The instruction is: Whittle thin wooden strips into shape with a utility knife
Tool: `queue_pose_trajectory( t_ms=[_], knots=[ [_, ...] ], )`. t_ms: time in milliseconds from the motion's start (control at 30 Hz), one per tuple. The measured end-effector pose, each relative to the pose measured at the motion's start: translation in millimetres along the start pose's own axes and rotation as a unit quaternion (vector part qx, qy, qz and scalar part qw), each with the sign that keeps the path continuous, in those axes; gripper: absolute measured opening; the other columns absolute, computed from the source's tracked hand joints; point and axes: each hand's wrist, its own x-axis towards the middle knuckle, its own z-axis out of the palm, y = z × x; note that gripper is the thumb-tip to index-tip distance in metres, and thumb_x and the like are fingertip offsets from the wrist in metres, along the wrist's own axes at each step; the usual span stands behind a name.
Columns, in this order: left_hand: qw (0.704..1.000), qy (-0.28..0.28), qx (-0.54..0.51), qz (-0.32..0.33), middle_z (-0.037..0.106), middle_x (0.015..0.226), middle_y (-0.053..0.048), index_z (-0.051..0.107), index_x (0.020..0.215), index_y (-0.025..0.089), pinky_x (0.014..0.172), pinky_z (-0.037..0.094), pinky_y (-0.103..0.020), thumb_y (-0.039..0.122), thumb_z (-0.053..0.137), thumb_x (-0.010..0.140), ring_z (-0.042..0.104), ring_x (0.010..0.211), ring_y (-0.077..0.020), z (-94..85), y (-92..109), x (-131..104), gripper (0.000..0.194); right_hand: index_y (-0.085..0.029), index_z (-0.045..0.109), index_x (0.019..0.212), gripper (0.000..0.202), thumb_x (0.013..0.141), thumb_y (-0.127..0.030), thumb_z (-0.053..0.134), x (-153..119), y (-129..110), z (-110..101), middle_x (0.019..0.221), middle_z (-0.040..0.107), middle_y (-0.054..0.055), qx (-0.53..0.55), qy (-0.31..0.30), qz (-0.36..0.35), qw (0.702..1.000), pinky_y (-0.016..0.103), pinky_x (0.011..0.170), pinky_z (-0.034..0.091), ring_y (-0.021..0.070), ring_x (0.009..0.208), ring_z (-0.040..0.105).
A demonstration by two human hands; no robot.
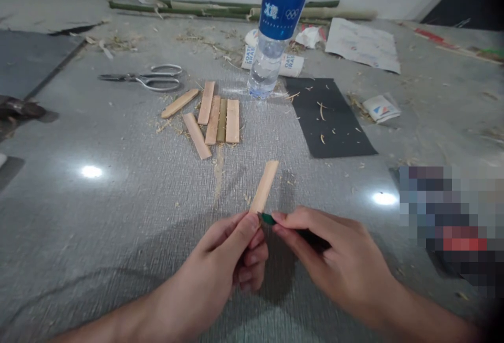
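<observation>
Gripped between the thumb and fingers of my left hand point(232, 251) is a pale bamboo strip point(265, 183), its free end pointing up and away. My right hand point(334, 256) pinches a small green tool point(268, 219) between thumb and forefinger. The tool's narrow tip meets the strip's edge beside my left thumb; what kind of tool it is I cannot tell. Further off lie several loose bamboo pieces point(233, 121), some flat and side by side, others at an angle, with fine shavings around them.
Scissors point(159, 78) lie left of the pieces. A water bottle point(271, 33) stands behind, by crumpled wrappers. Right of it is a dark sheet point(331, 120) with shavings, then a small packet point(381, 108). Green bamboo stalks point(212, 11) run along the back. A blurred-out patch point(444, 217) sits at right.
</observation>
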Motion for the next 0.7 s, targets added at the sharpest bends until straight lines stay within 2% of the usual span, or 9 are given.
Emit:
queue_pose_trajectory(
  t_ms=[133, 367, 533, 700],
  knots=[
    [1.0, -0.001, -0.019, -0.002, 0.037, 0.062, 0.006, 0.047, 0.072, 0.016, 0.047, 0.022, -0.02, 0.034, 0.051, 0.1, 0.027, 0.05, -0.0043, -0.1, 0.9, 0.6, 0.033, -0.024, 0.065, 0.091, 0.011, 0.097, -0.022, 0.056, -1.2, -0.2, 4.3, 0.074, 0.068, -0.003, -0.001, 0.021, -0.011, 1.0, 0.02, 0.059, 0.05, 0.0089, 0.061, 0.062],
    [0.999, 0.004, -0.047, -0.01, 0.036, 0.062, 0.006, 0.049, 0.072, 0.015, 0.048, 0.023, -0.018, 0.033, 0.056, 0.097, 0.026, 0.052, -0.0046, 1.1, 3.8, 0.1, 0.032, -0.023, 0.065, 0.093, 0.01, 0.097, -0.02, 0.056, -2.3, -0.4, 4.6, 0.073, 0.065, -0.003, 0.029, 0.023, -0.014, 0.999, 0.021, 0.06, 0.048, 0.0087, 0.062, 0.059],
    [0.999, 0.003, -0.037, -0.013, 0.034, 0.06, 0.006, 0.046, 0.072, 0.017, 0.047, 0.02, -0.02, 0.036, 0.052, 0.098, 0.023, 0.05, -0.0055, 2.6, 5.0, 1.9, 0.033, -0.023, 0.064, 0.088, 0.014, 0.098, -0.02, 0.055, -1.2, -0.8, 4.6, 0.072, 0.065, -0.004, -0.031, 0.034, -0.037, 0.998, 0.02, 0.061, 0.049, 0.0082, 0.061, 0.06],
    [1.0, 0.001, -0.014, -0.009, 0.031, 0.058, 0.007, 0.043, 0.07, 0.018, 0.046, 0.017, -0.022, 0.038, 0.049, 0.098, 0.021, 0.048, -0.0055, 2.9, 6.0, 1.6, 0.035, -0.024, 0.064, 0.092, 0.014, 0.099, -0.023, 0.052, -2.7, 2.6, 5.5, 0.075, 0.068, -0.002, -0.063, 0.023, -0.05, 0.996, 0.022, 0.061, 0.051, 0.0098, 0.062, 0.064]
  ],
)
